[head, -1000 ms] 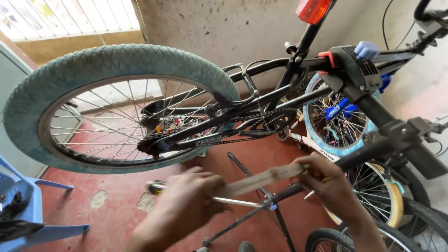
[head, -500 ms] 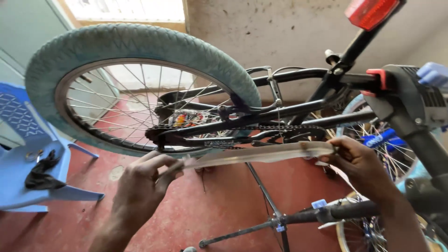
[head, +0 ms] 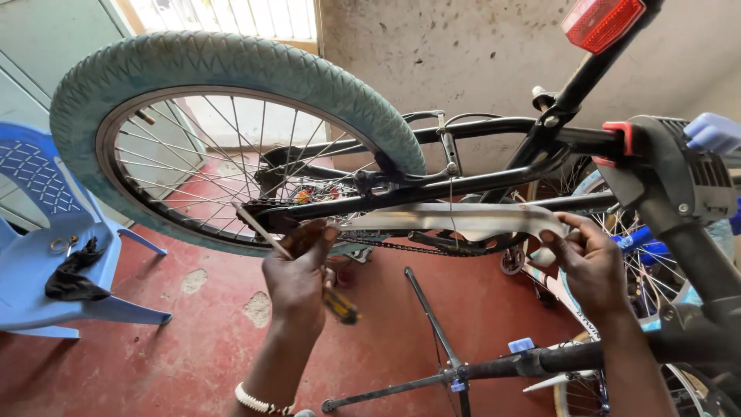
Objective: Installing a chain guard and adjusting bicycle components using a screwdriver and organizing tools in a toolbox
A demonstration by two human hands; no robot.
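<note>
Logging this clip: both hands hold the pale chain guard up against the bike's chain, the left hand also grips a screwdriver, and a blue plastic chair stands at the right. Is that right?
Not quite. In the head view the blue plastic chair stands at the left, not the right. The rest holds: the left hand and right hand hold the pale chain guard against the chain, and the left hand grips a screwdriver.

1 chain guard [head: 455, 220], 1 screwdriver [head: 309, 270], 1 chair [head: 46, 255].
</note>
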